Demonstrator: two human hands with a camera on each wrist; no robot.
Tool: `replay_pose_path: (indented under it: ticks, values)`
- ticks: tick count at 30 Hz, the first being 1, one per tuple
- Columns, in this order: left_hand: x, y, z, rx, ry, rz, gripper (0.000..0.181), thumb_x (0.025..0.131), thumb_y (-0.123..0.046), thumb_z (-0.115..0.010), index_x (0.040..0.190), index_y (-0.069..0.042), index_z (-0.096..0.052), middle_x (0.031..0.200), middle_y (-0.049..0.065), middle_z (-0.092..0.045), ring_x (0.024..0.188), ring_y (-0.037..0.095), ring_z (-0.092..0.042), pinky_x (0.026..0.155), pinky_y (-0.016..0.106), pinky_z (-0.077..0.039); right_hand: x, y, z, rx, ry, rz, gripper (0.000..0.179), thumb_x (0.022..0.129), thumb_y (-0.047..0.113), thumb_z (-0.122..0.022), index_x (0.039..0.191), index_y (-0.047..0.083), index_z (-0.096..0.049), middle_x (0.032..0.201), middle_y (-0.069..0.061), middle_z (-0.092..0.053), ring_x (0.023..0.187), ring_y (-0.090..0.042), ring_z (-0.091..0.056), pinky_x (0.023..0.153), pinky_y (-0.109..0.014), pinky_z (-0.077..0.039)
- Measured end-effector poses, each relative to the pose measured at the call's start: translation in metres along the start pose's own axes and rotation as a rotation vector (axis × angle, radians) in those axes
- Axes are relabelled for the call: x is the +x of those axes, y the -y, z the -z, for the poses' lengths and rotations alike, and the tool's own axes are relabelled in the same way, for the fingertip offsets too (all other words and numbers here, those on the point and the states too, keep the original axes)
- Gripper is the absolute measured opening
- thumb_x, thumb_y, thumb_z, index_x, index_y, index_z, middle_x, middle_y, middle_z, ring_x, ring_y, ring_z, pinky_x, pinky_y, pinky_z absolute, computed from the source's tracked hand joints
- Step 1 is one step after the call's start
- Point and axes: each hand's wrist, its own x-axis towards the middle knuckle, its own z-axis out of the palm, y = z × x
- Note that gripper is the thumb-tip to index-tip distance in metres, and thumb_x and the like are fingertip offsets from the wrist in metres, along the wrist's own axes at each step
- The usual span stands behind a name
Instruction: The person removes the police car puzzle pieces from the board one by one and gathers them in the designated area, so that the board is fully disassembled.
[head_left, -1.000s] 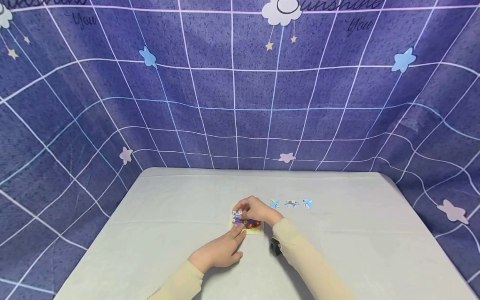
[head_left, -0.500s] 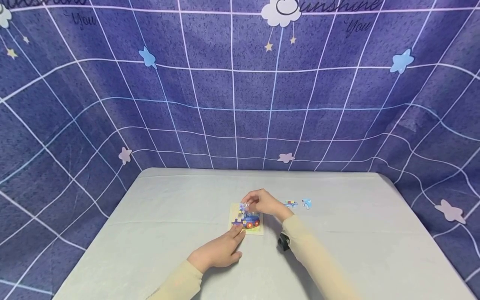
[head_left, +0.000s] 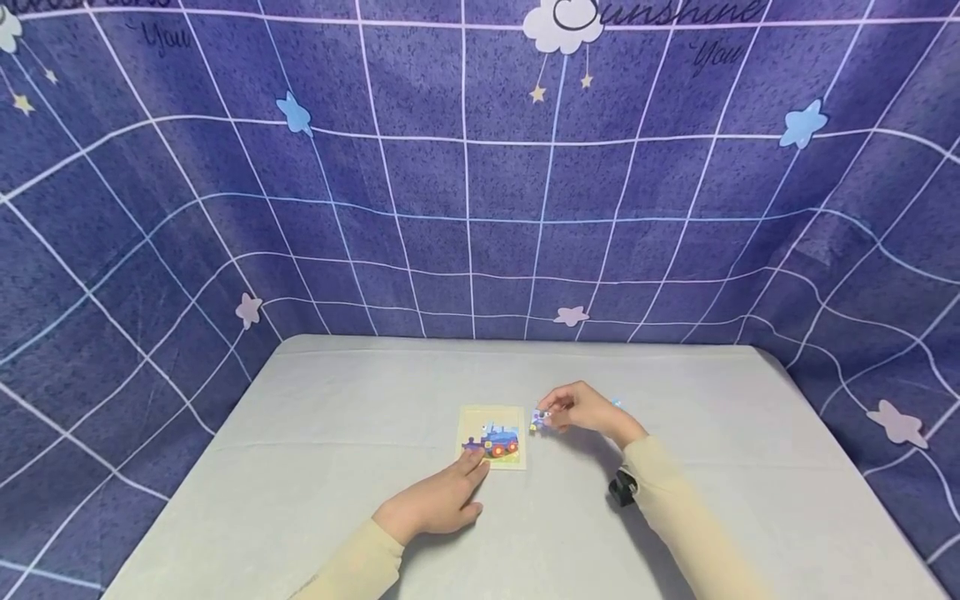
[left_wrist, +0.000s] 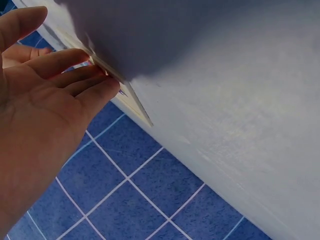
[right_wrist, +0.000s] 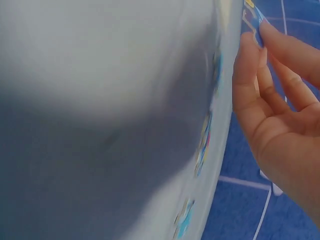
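Note:
A small puzzle board (head_left: 472, 417) with a pale frame lies on the table, its lower part filled with a blue train picture with red wheels. My left hand (head_left: 435, 500) rests on its lower left edge with straight fingers. To the right of the board, my right hand (head_left: 591, 410) pinches a blue and purple puzzle piece (head_left: 539, 418) between thumb and fingertips. That piece, seen partly cut off in the right wrist view, is raised above the table. In the left wrist view the fingers (left_wrist: 100, 92) overlap the board's edge.
Several loose puzzle pieces lie in a row on the table: a blue one (right_wrist: 217, 70), a multicoloured one (right_wrist: 203, 145) and a light blue one (right_wrist: 184, 220). The right hand mostly hides them in the head view. A purple-blue curtain (head_left: 480, 183) hangs behind the white table (head_left: 337, 408).
My right hand has lifted the puzzle piece off the upper left of the board and carried it right, past the board's edge. The left hand has stayed in place.

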Motion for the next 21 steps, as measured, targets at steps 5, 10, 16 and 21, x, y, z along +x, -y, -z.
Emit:
replay_pose_path:
  ticks: [5, 10, 16, 21]
  values:
    - [0.0, 0.0, 0.0, -0.004, 0.008, 0.006, 0.06, 0.095, -0.025, -0.057, 0.143, 0.006, -0.04, 0.153, 0.022, -0.028, 0.142, 0.033, -0.026, 0.115, 0.043, -0.026, -0.01, -0.009, 0.008, -0.011, 0.045, -0.008, 0.025, 0.08, -0.006, -0.068, 0.103, -0.013, -0.065, 0.082, -0.021, -0.067, 0.065, -0.011, -0.06, 0.065, -0.035, -0.059]
    - [0.0, 0.0, 0.001, -0.008, 0.009, 0.003, 0.059, 0.095, -0.025, -0.057, 0.143, 0.006, -0.04, 0.153, 0.022, -0.029, 0.142, 0.034, -0.026, 0.115, 0.043, -0.026, -0.013, -0.008, 0.005, -0.011, 0.07, 0.003, 0.024, 0.079, -0.01, -0.066, 0.102, -0.017, -0.063, 0.082, -0.028, -0.065, 0.064, -0.013, -0.059, 0.063, -0.037, -0.058]
    - [-0.001, -0.002, 0.002, -0.017, 0.007, -0.003, 0.059, 0.095, -0.023, -0.057, 0.142, 0.007, -0.04, 0.153, 0.023, -0.029, 0.142, 0.035, -0.026, 0.115, 0.044, -0.026, -0.02, 0.008, 0.002, -0.039, 0.061, 0.017, 0.023, 0.078, -0.013, -0.064, 0.1, -0.02, -0.062, 0.082, -0.033, -0.062, 0.062, -0.014, -0.056, 0.061, -0.035, -0.056]
    - [-0.003, -0.002, 0.004, -0.027, 0.006, -0.009, 0.059, 0.094, -0.021, -0.058, 0.142, 0.008, -0.04, 0.152, 0.025, -0.028, 0.141, 0.036, -0.027, 0.115, 0.044, -0.027, -0.016, 0.001, 0.0, -0.127, 0.014, 0.05, 0.02, 0.076, -0.014, -0.067, 0.095, -0.017, -0.065, 0.078, -0.028, -0.062, 0.064, -0.013, -0.053, 0.056, -0.02, -0.048]
